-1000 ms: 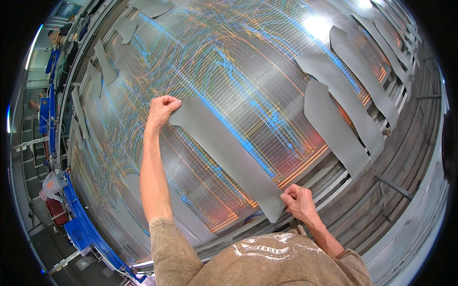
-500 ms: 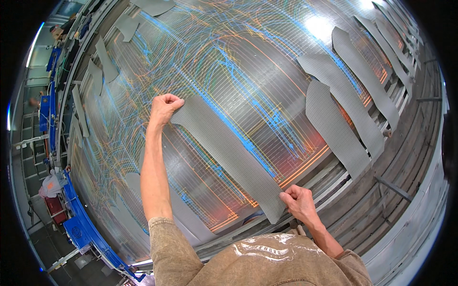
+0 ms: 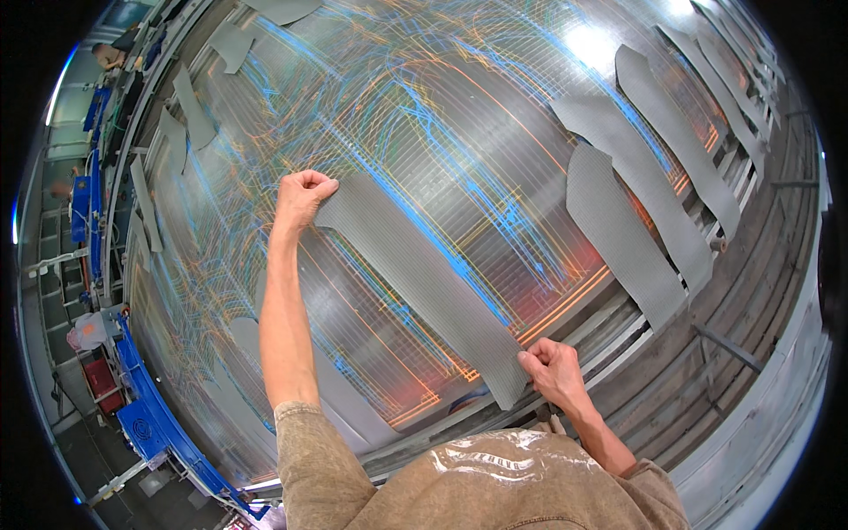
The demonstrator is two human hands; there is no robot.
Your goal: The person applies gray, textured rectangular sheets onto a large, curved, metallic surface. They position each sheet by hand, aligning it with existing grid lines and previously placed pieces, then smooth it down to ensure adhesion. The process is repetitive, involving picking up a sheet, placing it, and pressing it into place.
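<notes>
A long grey ribbed sheet piece (image 3: 420,283) lies diagonally over the big metal table (image 3: 495,141) marked with blue, orange and yellow lines. My left hand (image 3: 307,193) pinches its upper left corner between thumb and finger, the arm stretched out. At the piece's lower end, near the table's front edge, my right hand (image 3: 548,369) is closed in a pinch on its right edge. Similar cut pieces (image 3: 623,230) lie side by side along the table's right part. Another grey piece (image 3: 353,406) lies partly under my left arm.
Smaller grey pieces (image 3: 194,115) line the left side of the table. Blue machinery (image 3: 140,424), a pale bag (image 3: 87,331) and a red box (image 3: 103,386) stand beyond that edge. A person (image 3: 113,55) is at the far upper left. Slatted rails (image 3: 733,353) run along the right edge.
My left hand and the upper end of the grey piece have shifted slightly upward. My right hand has moved very slightly up, still pinching the piece.
</notes>
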